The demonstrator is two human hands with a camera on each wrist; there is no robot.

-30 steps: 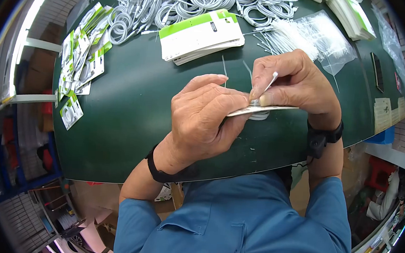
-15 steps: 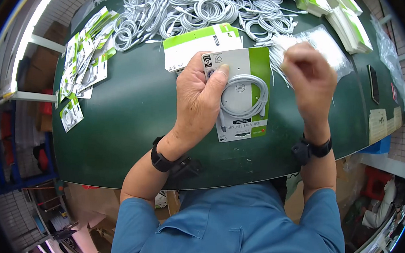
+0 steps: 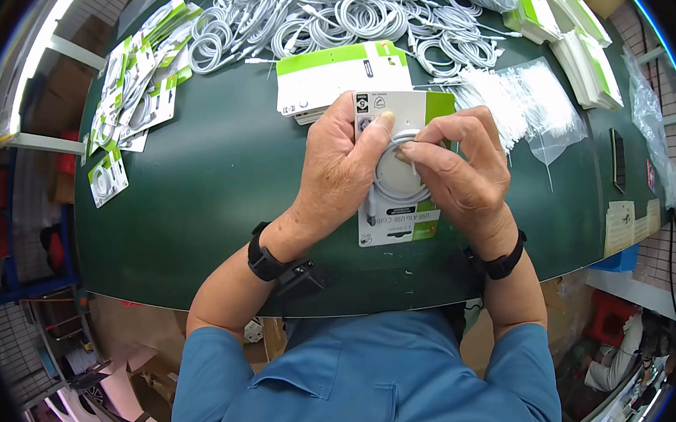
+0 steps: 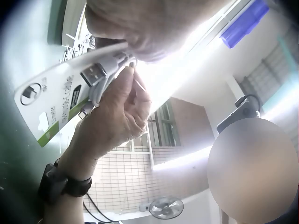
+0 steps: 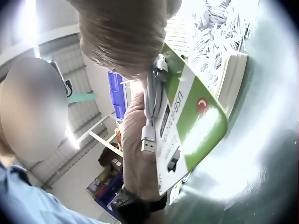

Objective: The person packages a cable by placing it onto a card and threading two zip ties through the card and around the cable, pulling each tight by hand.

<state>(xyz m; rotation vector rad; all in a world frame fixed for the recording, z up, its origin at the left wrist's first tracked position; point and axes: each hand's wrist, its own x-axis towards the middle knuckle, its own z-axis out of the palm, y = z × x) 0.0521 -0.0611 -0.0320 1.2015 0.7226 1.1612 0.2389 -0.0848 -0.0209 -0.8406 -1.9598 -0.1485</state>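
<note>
My left hand (image 3: 339, 172) grips a white and green cable card (image 3: 400, 215) by its left edge, thumb across its face, just above the green table (image 3: 214, 187). A coiled white USB cable (image 3: 393, 187) lies on the card. My right hand (image 3: 458, 176) rests over the coil's right side and pinches a thin white tie (image 3: 413, 164) against it. In the left wrist view the card (image 4: 51, 109), a USB plug (image 4: 93, 73) and the right hand (image 4: 117, 116) show. The right wrist view has the card (image 5: 196, 121), the cable (image 5: 152, 100) and the left hand (image 5: 138, 158).
A pile of coiled white cables (image 3: 336, 7) fills the far side. A stack of blank cards (image 3: 332, 73) lies just beyond my hands. A clear bag of ties (image 3: 526, 95) is to the right, packed cards (image 3: 135, 87) at far left, more card stacks (image 3: 578, 32) at far right.
The left hand turned the card from edge-on to face up. The right hand went out to the bag of ties and has come back onto the coil.
</note>
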